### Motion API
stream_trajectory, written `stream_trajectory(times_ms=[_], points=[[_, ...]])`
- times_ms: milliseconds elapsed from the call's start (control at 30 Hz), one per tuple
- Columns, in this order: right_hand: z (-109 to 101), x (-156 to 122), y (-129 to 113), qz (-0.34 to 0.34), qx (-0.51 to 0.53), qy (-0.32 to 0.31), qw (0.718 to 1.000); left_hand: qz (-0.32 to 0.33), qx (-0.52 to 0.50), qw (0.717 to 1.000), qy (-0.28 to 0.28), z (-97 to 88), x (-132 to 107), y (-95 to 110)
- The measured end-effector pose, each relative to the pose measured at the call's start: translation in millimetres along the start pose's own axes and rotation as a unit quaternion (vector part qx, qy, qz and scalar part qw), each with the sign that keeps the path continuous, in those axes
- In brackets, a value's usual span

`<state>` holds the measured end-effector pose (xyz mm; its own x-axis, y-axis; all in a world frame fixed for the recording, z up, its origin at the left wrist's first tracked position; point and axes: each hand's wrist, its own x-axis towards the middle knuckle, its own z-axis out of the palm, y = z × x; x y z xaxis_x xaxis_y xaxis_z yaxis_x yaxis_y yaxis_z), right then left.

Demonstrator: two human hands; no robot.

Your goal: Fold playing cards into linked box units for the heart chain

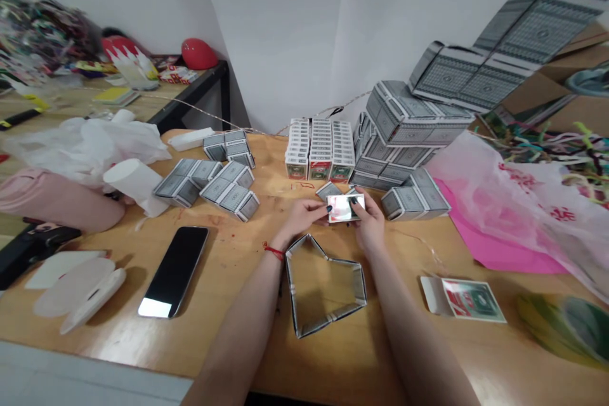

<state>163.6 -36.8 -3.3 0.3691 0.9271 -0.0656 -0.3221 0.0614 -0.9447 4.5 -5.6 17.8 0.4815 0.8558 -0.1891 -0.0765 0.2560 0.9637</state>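
Observation:
Both my hands hold a glossy pack of playing cards (343, 210) above the table. My left hand (307, 217) pinches its left end, and my right hand (371, 221) grips its right end with the thumb on top. Glare hides much of the pack's face. Between my forearms lies an angular, open-centred frame (328, 318) of joined cards with patterned backs. Just behind the pack, a small grey-patterned card piece (328, 190) is partly covered. Several card packs stand in three rows (320, 149) farther back.
Grey-patterned card blocks (228, 193) sit left; a tall stepped stack of them (404, 120) rises at right. A phone (175, 271) lies at left. An open card box (469, 299), pink sheet (499, 241) and tape roll (566, 323) are at right.

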Motion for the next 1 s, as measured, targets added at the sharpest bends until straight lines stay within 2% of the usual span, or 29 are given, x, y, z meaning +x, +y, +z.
stream_trajectory(times_ms=[200, 400, 833, 1000], points=[[0.0, -1.3, -1.0, -0.006, -0.016, -0.006, 1.000, 0.011, -0.043, 0.998, 0.049, -2.9, 0.9, 0.2], [-0.5, -1.6, 0.4, -0.011, -0.026, -0.011, 1.000, 0.011, -0.051, 0.998, 0.040, -3.9, 1.9, -0.5], [1.5, -4.5, -2.1, -0.036, -0.062, -0.010, 0.997, 0.009, -0.038, 0.997, 0.064, -3.5, 3.1, -0.7], [3.7, -7.3, -4.6, -0.080, -0.109, -0.015, 0.991, 0.003, -0.030, 0.997, 0.073, -4.0, 7.4, -4.0]])
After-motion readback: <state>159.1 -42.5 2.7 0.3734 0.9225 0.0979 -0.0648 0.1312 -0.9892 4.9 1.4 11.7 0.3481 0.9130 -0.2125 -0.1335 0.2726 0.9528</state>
